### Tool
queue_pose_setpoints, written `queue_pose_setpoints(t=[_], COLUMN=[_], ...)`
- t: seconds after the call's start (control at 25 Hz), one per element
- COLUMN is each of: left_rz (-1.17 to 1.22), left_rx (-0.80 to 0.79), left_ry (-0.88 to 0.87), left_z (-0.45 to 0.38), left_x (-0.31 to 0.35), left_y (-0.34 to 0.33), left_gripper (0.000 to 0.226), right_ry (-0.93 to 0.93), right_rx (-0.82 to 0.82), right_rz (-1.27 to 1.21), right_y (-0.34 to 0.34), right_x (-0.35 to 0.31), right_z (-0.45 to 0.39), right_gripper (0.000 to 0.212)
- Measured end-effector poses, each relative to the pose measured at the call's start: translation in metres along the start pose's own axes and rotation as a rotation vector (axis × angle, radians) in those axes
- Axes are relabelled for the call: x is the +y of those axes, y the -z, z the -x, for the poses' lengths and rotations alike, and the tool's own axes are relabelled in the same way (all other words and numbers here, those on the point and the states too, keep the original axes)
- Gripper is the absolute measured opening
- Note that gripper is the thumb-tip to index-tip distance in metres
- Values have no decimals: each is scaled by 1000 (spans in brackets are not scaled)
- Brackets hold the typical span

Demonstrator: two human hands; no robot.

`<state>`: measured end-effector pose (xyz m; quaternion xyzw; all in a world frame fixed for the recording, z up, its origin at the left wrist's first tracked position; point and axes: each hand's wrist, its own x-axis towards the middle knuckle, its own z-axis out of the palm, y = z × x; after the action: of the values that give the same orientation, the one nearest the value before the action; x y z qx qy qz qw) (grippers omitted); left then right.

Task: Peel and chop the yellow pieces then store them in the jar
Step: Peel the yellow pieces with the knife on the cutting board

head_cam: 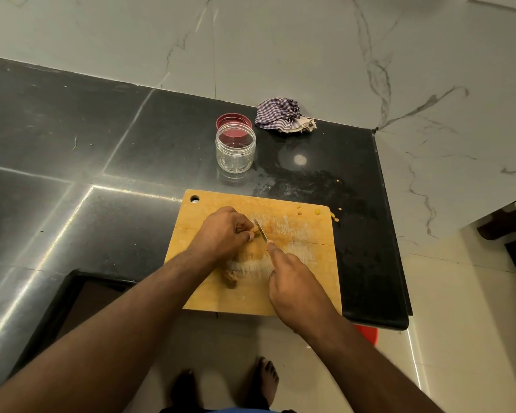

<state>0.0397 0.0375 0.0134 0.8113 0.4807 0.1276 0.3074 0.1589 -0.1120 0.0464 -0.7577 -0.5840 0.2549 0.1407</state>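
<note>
Left hand pinches a yellow piece on the wooden cutting board; right hand grips a knife touching it. Open jar stands beyond both hands on the tabletop.

The knife handle is hidden inside the right hand; the yellow piece is mostly covered by left hand fingers; the red object under the counter's near edge is unidentifiable.

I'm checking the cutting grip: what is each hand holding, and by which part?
The right hand grips the knife by its handle, forefinger along the top. The left hand pinches a yellow piece at its end.
</note>
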Motion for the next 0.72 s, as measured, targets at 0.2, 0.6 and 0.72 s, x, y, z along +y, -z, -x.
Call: queue_pose_setpoints(t=[0.2, 0.6, 0.72], left_rz=[-10, -7, 5], left_rx=[32, 40, 39], left_ry=[3, 7, 18], left_z=[1, 2, 3], left_x=[2, 4, 3], left_y=[-1, 0, -1], left_gripper=[28, 25, 26], right_ry=[-23, -58, -38], right_rx=[-4, -37, -35], right_rz=[-35, -16, 14], right_y=[-6, -9, -9], right_x=[-3, -10, -2], right_z=[7, 13, 31], right_gripper=[55, 61, 60])
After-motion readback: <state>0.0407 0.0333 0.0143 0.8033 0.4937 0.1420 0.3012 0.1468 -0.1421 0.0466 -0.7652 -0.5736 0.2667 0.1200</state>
